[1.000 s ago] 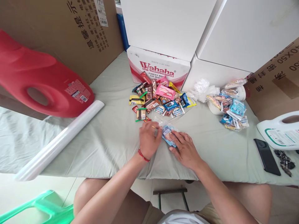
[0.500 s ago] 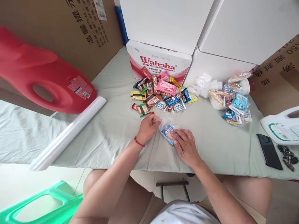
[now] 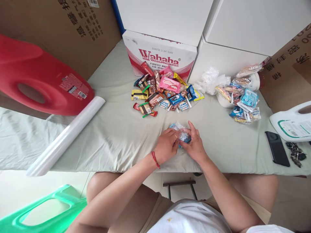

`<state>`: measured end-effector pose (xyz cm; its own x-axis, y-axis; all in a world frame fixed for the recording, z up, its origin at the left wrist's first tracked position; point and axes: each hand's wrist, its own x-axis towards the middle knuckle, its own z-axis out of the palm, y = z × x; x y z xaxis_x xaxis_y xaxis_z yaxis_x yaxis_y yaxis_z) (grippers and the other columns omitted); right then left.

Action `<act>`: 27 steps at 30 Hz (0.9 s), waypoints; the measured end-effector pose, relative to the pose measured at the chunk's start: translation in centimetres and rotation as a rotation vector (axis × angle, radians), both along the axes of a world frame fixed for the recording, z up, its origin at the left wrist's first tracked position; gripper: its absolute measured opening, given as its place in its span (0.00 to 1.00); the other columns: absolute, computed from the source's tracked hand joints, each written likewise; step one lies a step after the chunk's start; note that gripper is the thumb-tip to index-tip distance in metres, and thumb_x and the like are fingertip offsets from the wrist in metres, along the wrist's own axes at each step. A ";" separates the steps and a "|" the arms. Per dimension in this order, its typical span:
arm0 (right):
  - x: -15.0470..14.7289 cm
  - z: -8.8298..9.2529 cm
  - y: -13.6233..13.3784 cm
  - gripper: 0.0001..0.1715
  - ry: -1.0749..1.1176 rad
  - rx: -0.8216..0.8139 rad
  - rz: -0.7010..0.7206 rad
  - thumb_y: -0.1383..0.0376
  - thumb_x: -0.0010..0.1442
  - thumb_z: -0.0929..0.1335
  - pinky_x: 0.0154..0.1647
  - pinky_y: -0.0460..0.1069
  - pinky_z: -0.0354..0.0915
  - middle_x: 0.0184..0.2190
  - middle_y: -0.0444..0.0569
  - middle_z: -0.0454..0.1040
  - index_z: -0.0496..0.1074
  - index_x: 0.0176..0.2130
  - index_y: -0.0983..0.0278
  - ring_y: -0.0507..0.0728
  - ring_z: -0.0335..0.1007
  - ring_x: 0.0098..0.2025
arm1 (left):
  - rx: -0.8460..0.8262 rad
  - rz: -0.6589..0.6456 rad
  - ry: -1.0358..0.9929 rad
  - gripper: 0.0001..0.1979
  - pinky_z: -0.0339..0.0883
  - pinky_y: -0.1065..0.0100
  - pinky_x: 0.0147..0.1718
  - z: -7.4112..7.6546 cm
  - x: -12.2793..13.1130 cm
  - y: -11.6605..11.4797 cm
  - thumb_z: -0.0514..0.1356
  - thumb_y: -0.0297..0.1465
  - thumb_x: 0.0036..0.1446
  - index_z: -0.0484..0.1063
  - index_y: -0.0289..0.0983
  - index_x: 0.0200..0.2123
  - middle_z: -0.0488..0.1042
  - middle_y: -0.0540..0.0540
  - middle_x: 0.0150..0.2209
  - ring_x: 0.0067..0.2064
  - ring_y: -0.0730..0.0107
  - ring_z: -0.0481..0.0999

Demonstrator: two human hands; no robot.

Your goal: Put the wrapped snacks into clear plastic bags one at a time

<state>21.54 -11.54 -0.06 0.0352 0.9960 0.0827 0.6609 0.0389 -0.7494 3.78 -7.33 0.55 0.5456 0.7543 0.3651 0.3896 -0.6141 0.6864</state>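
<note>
A small blue snack packet (image 3: 186, 139) lies on the cloth in front of me, partly covered by crumpled clear plastic film (image 3: 181, 130). My left hand (image 3: 167, 145), with a red cord on its wrist, is closed over the film at the packet's left side; its fingertips are partly hidden. On the right side, my right hand (image 3: 196, 145) grips the packet between thumb and fingers, the index finger raised. Just beyond both hands is a heap of wrapped snacks (image 3: 162, 92) in pink, brown, yellow and blue wrappers.
A Wahaba-type carton (image 3: 160, 53) stands behind the heap. At right are crumpled clear plastic (image 3: 210, 81), bundled snack packets (image 3: 249, 98), a white jug (image 3: 291, 124), a phone (image 3: 277, 149) and keys (image 3: 296, 152). At left lie a film roll (image 3: 68, 136) and a red jug (image 3: 46, 77).
My left hand has come back from the heap's front edge onto the packet, folding the film over it. My right hand has shifted from lying on the packet to gripping its right side.
</note>
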 end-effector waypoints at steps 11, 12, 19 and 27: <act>1.4 0.4 -1.3 0.24 -0.339 0.155 0.064 0.58 0.67 0.68 0.58 0.66 0.68 0.69 0.57 0.57 0.74 0.60 0.57 0.67 0.62 0.58 | 0.321 -0.053 0.384 0.16 0.71 0.53 0.56 -1.4 -0.2 -1.6 0.51 0.25 0.69 0.75 0.34 0.52 0.74 0.36 0.61 0.62 0.53 0.72; 2.0 0.5 -1.7 0.21 -0.351 0.180 0.042 0.57 0.68 0.68 0.58 0.67 0.68 0.68 0.58 0.58 0.76 0.58 0.58 0.68 0.61 0.59 | 0.335 -0.040 0.394 0.16 0.71 0.54 0.55 -1.4 -0.2 -1.6 0.51 0.25 0.69 0.74 0.35 0.54 0.74 0.37 0.62 0.62 0.54 0.72; 3.5 1.7 -2.5 0.30 -0.313 0.275 0.074 0.71 0.69 0.59 0.64 0.67 0.65 0.61 0.57 0.71 0.66 0.67 0.59 0.65 0.63 0.65 | 0.365 -0.103 0.505 0.25 0.67 0.55 0.50 -1.1 0.0 -1.8 0.50 0.24 0.68 0.65 0.32 0.66 0.67 0.36 0.68 0.65 0.53 0.69; 4.6 1.0 -0.9 0.58 -0.424 -0.014 0.437 0.83 0.51 0.57 0.75 0.64 0.51 0.76 0.50 0.51 0.45 0.76 0.57 0.57 0.47 0.76 | 0.092 -0.126 0.354 0.36 0.64 0.53 0.54 -0.7 -1.1 -0.9 0.54 0.23 0.58 0.56 0.33 0.70 0.74 0.35 0.62 0.64 0.52 0.70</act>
